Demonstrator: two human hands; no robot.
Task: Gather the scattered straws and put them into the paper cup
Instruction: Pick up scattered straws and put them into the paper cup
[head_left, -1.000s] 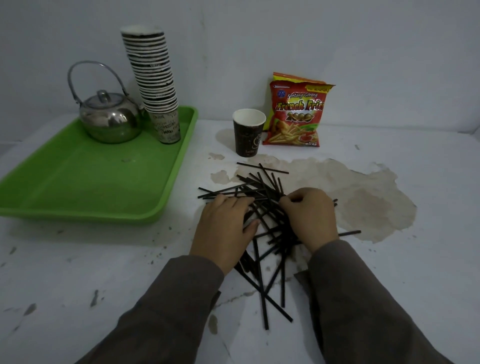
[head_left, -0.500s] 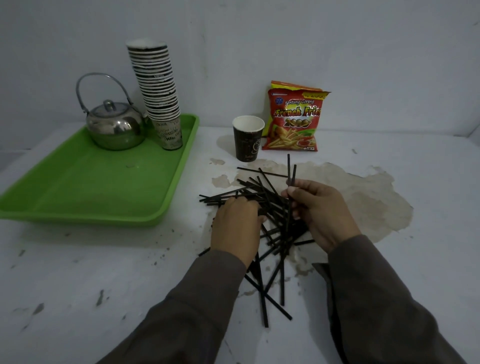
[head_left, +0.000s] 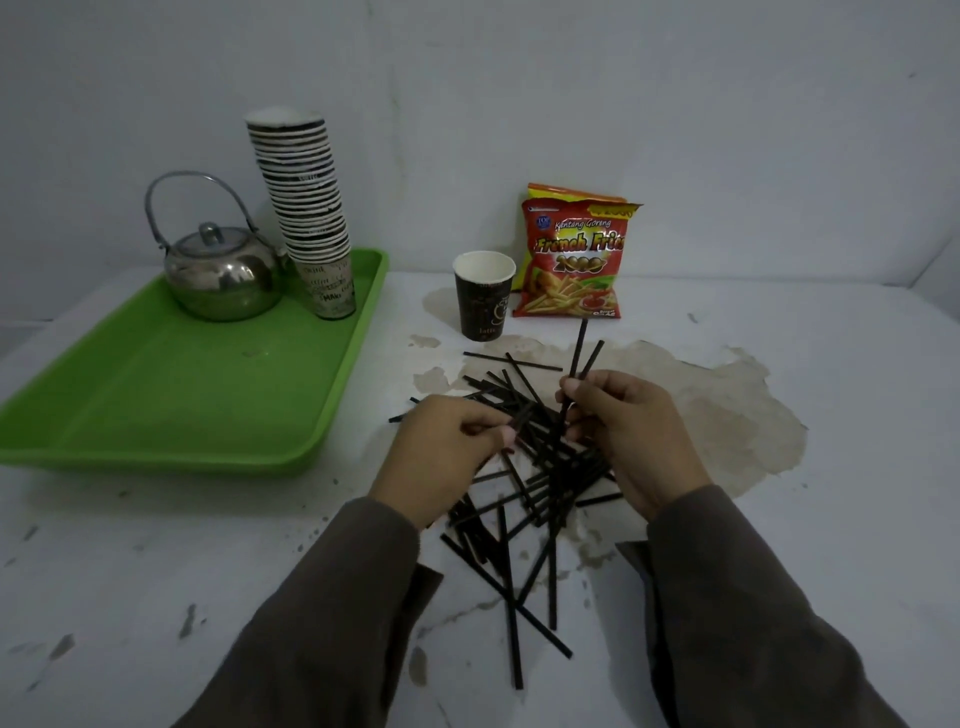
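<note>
Brown sleeves reach in from the near edge of the tabletop (head_left: 779, 519), one on each side, and both hands meet over the middle. The left hand (head_left: 441, 452) is turned palm down with its fingers curled in. Its fingertips pinch something thin and black from the pile, but how many straws it has I cannot tell. The right hand (head_left: 628, 431) is tipped up a bit more. Its thumb and fingers are closed around two straws (head_left: 579, 353) that stick up and lean toward the far edge, spread apart a little at the top.

The scattered straws (head_left: 524, 499) are thin, black and straight. They lie crossed over each other in a messy heap on the middle of the tabletop, under and between the hands, with a few long ones pointing toward the near edge.

The paper cup (head_left: 483, 293) is dark with a white inside. It stands upright near the far edge, just past the heap, and looks empty. A shiny red snack bag (head_left: 574, 260) stands just behind it to the right.

On the left side sits a smooth green tray (head_left: 182, 395). A round, shiny metal kettle (head_left: 223, 275) and a tall stack of cups (head_left: 306, 208) stand at its far end. The tabletop is white, with a big rough patch where the paint has peeled.
</note>
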